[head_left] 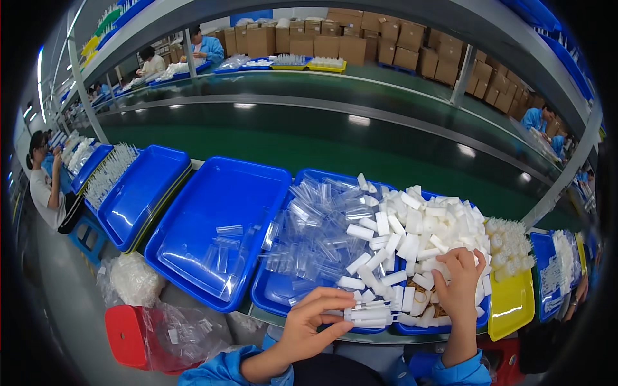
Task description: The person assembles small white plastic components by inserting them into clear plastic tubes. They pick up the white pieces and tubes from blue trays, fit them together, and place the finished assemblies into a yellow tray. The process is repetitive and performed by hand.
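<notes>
My left hand (315, 323), at the near edge of the trays, is closed on a small bundle of white plastic tubes with thin tips (368, 314). Beyond it, a heap of white plastic caps (412, 219) spreads over two blue trays. My right hand (460, 276) hovers at the right part of that heap, thumb and fingers curved and apart, with nothing visible between them. Clear plastic tubes (322, 212) lie loose to the left of the caps. A few tan rings (420, 297) show among the caps, between my hands.
A blue tray (187, 212) with a few clear tubes stands left; stacked trays (145, 186) lie beyond. A yellow tray (512, 309) with clear-and-white parts is at right. The green conveyor (257, 135) runs behind. A red stool (125, 334) stands lower left. Co-workers sit along the line.
</notes>
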The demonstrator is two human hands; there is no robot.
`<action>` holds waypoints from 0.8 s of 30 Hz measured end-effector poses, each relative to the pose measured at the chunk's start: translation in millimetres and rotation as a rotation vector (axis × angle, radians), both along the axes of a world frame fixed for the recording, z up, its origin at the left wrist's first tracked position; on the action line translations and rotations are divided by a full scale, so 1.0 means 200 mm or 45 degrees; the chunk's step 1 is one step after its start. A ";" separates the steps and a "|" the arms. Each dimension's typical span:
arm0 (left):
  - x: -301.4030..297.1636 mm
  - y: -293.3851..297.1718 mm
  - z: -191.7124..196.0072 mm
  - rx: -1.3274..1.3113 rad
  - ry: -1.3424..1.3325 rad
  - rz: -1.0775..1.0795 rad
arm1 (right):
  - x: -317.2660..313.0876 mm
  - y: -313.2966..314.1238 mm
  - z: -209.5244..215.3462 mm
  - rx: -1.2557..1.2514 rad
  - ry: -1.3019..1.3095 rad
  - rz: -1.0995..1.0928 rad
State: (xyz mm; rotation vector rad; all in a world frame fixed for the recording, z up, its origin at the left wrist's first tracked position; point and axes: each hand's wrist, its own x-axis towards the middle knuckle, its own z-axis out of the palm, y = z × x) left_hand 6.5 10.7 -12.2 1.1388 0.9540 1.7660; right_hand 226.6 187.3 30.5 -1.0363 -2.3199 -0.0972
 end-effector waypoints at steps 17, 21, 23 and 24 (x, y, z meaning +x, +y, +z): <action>0.00 0.01 0.02 -0.070 -0.059 0.000 | -0.08 0.00 -0.04 0.000 -0.049 0.084; -0.01 0.00 0.01 -0.076 -0.076 -0.003 | -0.09 0.00 -0.03 0.004 0.095 0.173; -0.01 0.00 0.01 -0.061 -0.072 0.016 | -0.09 -0.01 -0.03 -0.009 0.216 0.199; -0.01 0.00 0.00 -0.063 -0.073 0.021 | -0.09 -0.02 -0.03 -0.030 0.281 0.199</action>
